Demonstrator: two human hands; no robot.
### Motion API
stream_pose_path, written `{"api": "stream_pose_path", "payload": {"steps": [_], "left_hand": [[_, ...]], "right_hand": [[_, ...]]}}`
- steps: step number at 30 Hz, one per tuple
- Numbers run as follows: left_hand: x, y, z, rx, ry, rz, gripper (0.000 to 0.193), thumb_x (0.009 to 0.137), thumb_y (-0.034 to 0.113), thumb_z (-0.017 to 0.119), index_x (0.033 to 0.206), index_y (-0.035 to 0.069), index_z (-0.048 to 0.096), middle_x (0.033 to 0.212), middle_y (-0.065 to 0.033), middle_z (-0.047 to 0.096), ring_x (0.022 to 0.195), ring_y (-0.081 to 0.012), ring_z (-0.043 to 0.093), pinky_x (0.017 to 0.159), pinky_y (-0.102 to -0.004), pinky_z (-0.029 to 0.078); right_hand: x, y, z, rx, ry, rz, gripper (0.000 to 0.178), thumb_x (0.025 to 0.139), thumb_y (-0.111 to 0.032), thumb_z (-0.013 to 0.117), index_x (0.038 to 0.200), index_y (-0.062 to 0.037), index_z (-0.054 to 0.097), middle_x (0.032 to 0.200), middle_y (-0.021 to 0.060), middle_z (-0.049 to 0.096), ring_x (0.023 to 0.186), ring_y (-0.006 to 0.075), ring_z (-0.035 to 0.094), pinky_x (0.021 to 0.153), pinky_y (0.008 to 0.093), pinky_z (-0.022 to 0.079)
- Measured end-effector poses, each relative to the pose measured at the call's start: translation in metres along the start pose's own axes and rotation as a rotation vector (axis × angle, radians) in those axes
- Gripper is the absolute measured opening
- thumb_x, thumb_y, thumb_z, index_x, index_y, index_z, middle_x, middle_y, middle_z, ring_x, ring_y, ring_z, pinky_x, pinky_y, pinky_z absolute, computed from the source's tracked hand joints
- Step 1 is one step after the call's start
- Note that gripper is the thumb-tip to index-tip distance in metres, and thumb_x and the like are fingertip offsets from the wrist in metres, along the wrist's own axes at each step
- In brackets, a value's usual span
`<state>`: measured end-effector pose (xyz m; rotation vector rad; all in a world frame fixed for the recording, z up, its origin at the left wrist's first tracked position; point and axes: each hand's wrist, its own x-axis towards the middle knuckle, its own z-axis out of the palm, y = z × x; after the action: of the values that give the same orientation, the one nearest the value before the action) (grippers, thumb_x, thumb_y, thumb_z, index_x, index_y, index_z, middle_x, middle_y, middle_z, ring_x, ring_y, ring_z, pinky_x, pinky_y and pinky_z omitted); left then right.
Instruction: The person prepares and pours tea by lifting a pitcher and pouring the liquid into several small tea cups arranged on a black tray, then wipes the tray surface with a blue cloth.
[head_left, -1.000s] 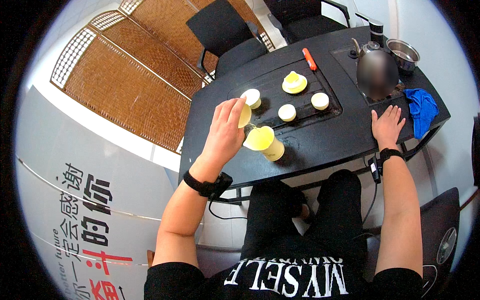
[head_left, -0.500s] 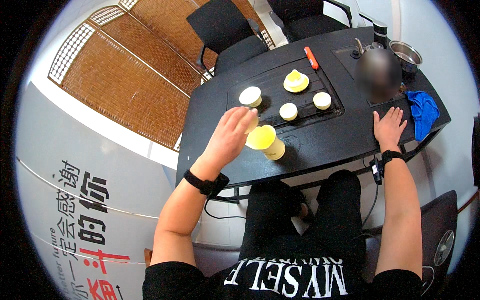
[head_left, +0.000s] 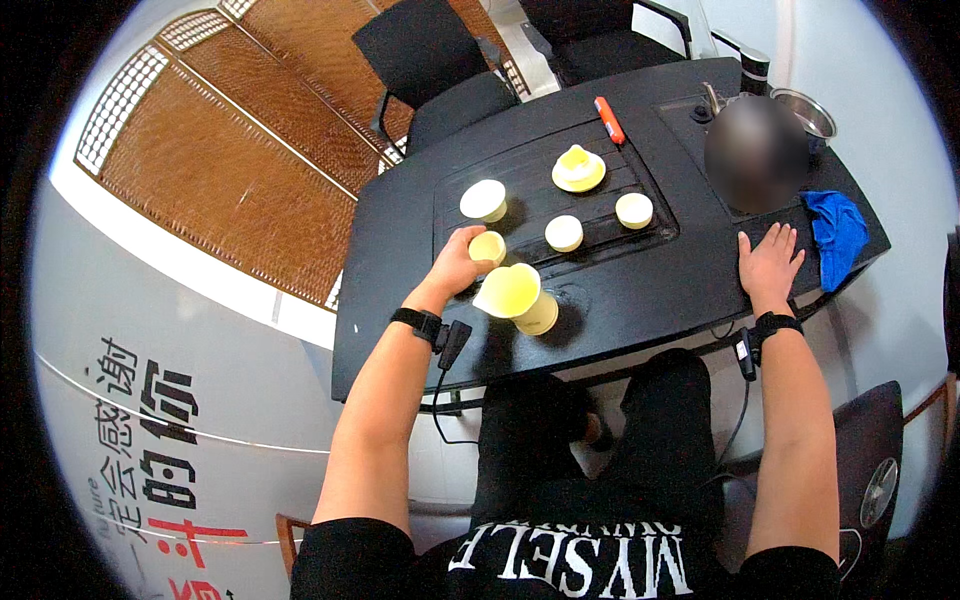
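My left hand is closed round the side of a small pale-yellow teacup, which stands upright at the near left of the tea tray. Just nearer to me, a taller cream pitcher with a wavy spout stands on the table. Two more small teacups, one in the middle and one to its right, sit on the tray. Past my left hand is a wider white bowl-like cup. My right hand lies flat on the tabletop, fingers spread, holding nothing, beside a crumpled blue cloth.
A pale-yellow strainer on a saucer sits farther back on the slatted tray. Beyond it lies an orange-red stick-shaped object. A blurred round object and a metal pot stand at the right. Black chairs are behind the table.
My left hand has lowered the teacup from beside the pitcher's rim to the tray, turning it more upright. My right hand stays flat on the table. The whole view has shifted slightly.
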<state>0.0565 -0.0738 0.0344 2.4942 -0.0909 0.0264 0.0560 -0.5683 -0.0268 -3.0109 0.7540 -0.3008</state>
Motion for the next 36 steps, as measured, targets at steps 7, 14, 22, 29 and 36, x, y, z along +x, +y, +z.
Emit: {"api": "stream_pose_path", "payload": {"steps": [7, 14, 22, 29, 36], "left_hand": [[0.008, -0.024, 0.025, -0.046, -0.008, -0.019, 0.065, 0.072, 0.015, 0.081, 0.131, 0.002, 0.056, 0.129, -0.0165, 0.057, 0.123, -0.0321, 0.055, 0.105, -0.0363, 0.044], [0.005, -0.053, 0.033, -0.306, 0.022, 0.043, 0.075, 0.075, 0.011, 0.081, 0.141, 0.001, 0.046, 0.137, -0.0177, 0.054, 0.129, -0.0304, 0.051, 0.108, -0.035, 0.043], [-0.073, -0.045, -0.014, -0.078, 0.541, 0.073, 0.036, 0.085, 0.001, 0.068, 0.121, 0.003, 0.063, 0.099, -0.0081, 0.067, 0.088, -0.0177, 0.067, 0.08, -0.0294, 0.055], [-0.158, -0.126, -0.04, -0.269, 0.645, -0.35, 0.021, 0.097, 0.02, 0.059, 0.091, 0.001, 0.066, 0.079, -0.0082, 0.067, 0.064, -0.0166, 0.061, 0.059, -0.0305, 0.048], [-0.169, -0.157, -0.03, 0.03, 0.863, -0.386, 0.044, 0.101, 0.035, 0.047, 0.079, -0.001, 0.059, 0.08, -0.0233, 0.063, 0.077, -0.0423, 0.059, 0.069, -0.0483, 0.045]], "right_hand": [[0.0, 0.001, 0.002, 0.002, 0.011, -0.017, 0.078, 0.098, -0.056, 0.041, 0.148, 0.0046, 0.034, 0.156, 0.0203, 0.032, 0.148, 0.032, 0.023, 0.118, 0.0548, 0.019], [0.0, -0.002, 0.003, 0.0, 0.019, -0.03, 0.079, 0.098, -0.057, 0.04, 0.147, 0.0045, 0.035, 0.156, 0.0205, 0.032, 0.148, 0.0325, 0.023, 0.118, 0.0552, 0.019], [0.001, 0.004, 0.008, -0.006, 0.021, -0.033, 0.079, 0.099, -0.057, 0.038, 0.148, 0.0042, 0.033, 0.156, 0.0214, 0.031, 0.148, 0.0328, 0.023, 0.118, 0.0559, 0.019], [0.005, 0.003, 0.008, 0.012, -0.045, -0.064, 0.083, 0.098, -0.06, 0.038, 0.15, 0.0035, 0.03, 0.158, 0.0215, 0.027, 0.15, 0.0329, 0.019, 0.119, 0.0543, 0.016], [-0.004, 0.023, 0.019, -0.022, -0.131, -0.167, 0.084, 0.099, -0.059, 0.035, 0.152, 0.0051, 0.023, 0.161, 0.0209, 0.019, 0.151, 0.032, 0.013, 0.12, 0.0512, 0.012]]}}
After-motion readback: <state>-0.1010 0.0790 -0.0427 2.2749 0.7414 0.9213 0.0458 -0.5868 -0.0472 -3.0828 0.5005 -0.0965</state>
